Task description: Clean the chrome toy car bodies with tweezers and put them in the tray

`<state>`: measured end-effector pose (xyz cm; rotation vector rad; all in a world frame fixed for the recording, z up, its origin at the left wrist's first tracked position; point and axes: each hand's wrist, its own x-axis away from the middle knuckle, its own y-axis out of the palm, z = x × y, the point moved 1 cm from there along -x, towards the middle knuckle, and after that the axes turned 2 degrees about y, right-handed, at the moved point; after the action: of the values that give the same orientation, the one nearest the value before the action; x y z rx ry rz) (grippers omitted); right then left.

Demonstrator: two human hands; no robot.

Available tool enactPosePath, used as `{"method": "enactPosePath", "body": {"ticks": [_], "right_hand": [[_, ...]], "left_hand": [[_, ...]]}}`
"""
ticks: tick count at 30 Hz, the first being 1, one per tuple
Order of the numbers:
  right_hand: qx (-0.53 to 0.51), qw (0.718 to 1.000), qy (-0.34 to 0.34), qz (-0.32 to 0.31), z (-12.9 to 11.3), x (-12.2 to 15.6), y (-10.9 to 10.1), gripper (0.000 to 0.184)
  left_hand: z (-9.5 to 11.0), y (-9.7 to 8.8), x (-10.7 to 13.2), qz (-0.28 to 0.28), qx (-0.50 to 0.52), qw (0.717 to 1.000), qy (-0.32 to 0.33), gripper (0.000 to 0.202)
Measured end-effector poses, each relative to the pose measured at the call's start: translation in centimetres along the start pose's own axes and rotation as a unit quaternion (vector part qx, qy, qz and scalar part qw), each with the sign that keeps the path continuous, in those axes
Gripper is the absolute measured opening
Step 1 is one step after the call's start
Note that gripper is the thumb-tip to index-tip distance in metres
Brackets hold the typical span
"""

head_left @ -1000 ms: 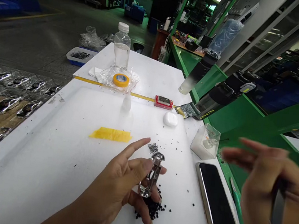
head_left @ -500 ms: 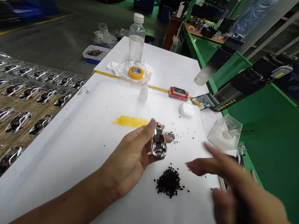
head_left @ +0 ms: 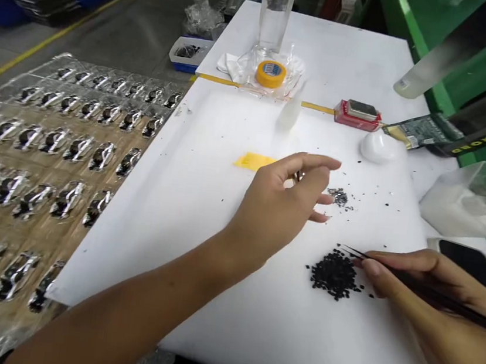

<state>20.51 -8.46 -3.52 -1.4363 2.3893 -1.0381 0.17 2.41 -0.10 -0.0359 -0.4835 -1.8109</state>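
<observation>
right hand [head_left: 409, 267] grip pinches black tweezers [head_left: 427, 290] beside the black granules [head_left: 335, 274], tips best kept low; left hand [head_left: 278, 201] curls around a chrome piece [head_left: 299, 176].

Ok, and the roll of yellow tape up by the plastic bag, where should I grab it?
Pinch the yellow tape roll across its outer rim, coming from the near side. It lies flat on the clear plastic bag, so the rim stands up for your fingers, while the water bottle stands just behind and crowds the far side.
</observation>
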Motion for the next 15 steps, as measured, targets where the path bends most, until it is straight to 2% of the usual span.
{"method": "enactPosePath", "body": {"ticks": [2, 6, 8, 10, 13, 15], "right_hand": [[-0.011, 1.0, 0.019, -0.021, -0.8, 0.5, 0.1, 0.044], [-0.04, 0.999, 0.026, -0.022, -0.9, 0.6, -0.1, 0.039], [-0.114, 0.993, 0.019, -0.039, -0.8, 0.3, -0.6, 0.031], [-0.215, 0.972, 0.0, -0.092, -1.1, -0.1, -1.0, 0.026], [-0.322, 0.933, -0.005, -0.163, -2.5, -0.2, -1.5, 0.024], [-0.342, 0.923, -0.003, -0.177, -3.5, 0.0, -1.6, 0.023]], "left_hand": [[-0.2, 0.0, 0.2, -0.018, -0.038, 0.999, 0.009, 0.014], [-0.9, 0.3, 0.5, -0.066, -0.158, 0.984, 0.04, 0.014], [-1.1, 0.5, 0.9, -0.098, -0.238, 0.962, 0.093, 0.013], [-1.3, 0.9, 1.2, -0.133, -0.293, 0.933, 0.164, 0.021], [-1.4, 1.2, 1.6, -0.166, -0.305, 0.895, 0.28, 0.018], [-1.4, 1.3, 1.7, -0.169, -0.293, 0.874, 0.349, 0.013]]}}
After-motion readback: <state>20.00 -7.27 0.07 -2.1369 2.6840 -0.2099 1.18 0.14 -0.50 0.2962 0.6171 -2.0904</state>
